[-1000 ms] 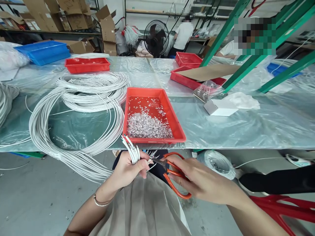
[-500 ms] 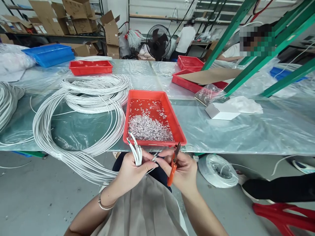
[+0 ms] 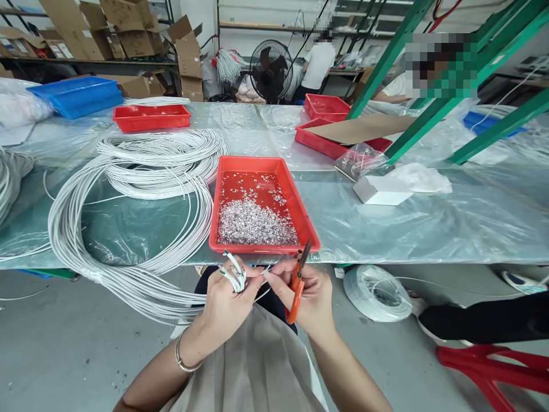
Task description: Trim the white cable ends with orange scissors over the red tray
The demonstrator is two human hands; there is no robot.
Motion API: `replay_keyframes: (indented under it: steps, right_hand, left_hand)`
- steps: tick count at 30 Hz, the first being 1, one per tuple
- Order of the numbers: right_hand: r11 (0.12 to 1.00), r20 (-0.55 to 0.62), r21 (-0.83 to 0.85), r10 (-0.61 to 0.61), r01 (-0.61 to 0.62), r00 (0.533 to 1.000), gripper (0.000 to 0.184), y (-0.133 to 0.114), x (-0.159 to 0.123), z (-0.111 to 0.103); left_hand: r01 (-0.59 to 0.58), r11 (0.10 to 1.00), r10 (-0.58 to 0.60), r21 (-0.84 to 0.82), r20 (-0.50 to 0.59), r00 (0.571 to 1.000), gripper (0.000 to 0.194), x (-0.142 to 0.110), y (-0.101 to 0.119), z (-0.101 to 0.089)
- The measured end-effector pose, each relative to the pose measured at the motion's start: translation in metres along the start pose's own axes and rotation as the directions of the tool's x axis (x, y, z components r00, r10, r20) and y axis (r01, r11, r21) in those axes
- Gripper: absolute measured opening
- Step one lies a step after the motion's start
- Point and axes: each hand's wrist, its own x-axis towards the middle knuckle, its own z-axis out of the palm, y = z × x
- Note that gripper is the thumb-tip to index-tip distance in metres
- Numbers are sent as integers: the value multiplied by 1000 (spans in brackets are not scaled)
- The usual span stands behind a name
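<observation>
At the upper left of the frame sits a blue tray (image 3: 75,96); below it, at centre left, a large coil of white cable (image 3: 71,229) spreads over the table, its bundle running to the lower centre. There the left hand (image 3: 227,300) is closed around a bunch of cable ends (image 3: 235,280), fingers folded tight. Just beyond, at mid-frame, a red tray (image 3: 303,220) holds a heap of small shiny pieces (image 3: 253,223). Right of the left hand, orange-handled scissors (image 3: 295,294) stand blades up, held in the right hand (image 3: 317,297). The 2 hands' fingertips meet at a thin strand; its exact grip I cannot tell.
</observation>
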Motion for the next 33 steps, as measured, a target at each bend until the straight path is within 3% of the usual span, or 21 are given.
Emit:
replay_keyframes:
  steps: [2, 5, 8, 15, 23, 28, 33]
  right_hand:
    - [998, 17, 68, 5, -6, 1000, 20, -1, 3, -2]
    - [987, 198, 157, -1, -31, 980, 22, 1, 9, -9]
    - [978, 312, 195, 15, -79, 950, 18, 3, 14, -12]
    - [971, 238, 215, 49, -102, 970, 20, 7, 15, -6]
    - [956, 273, 256, 67, -140, 960, 23, 11, 27, -10]
    - [942, 305, 289, 79, -172, 949, 26, 14, 41, -13]
    - [943, 288, 268, 116, -196, 951, 25, 24, 45, -12]
  left_hand:
    - [70, 996, -67, -56, 56, 996, 5, 2, 1, -1]
    - [214, 962, -178, -169, 208, 962, 10, 6, 2, -4]
    - [261, 941, -195, -216, 282, 939, 14, 7, 2, -6]
    - [219, 954, -163, -204, 261, 951, 10, 8, 0, -5]
    - [229, 946, -160, -228, 286, 945, 9, 14, -8, -2]
    - [287, 930, -215, -229, 294, 931, 11, 21, -13, 3]
    - [311, 920, -257, -238, 234, 938, 11, 28, -17, 9]
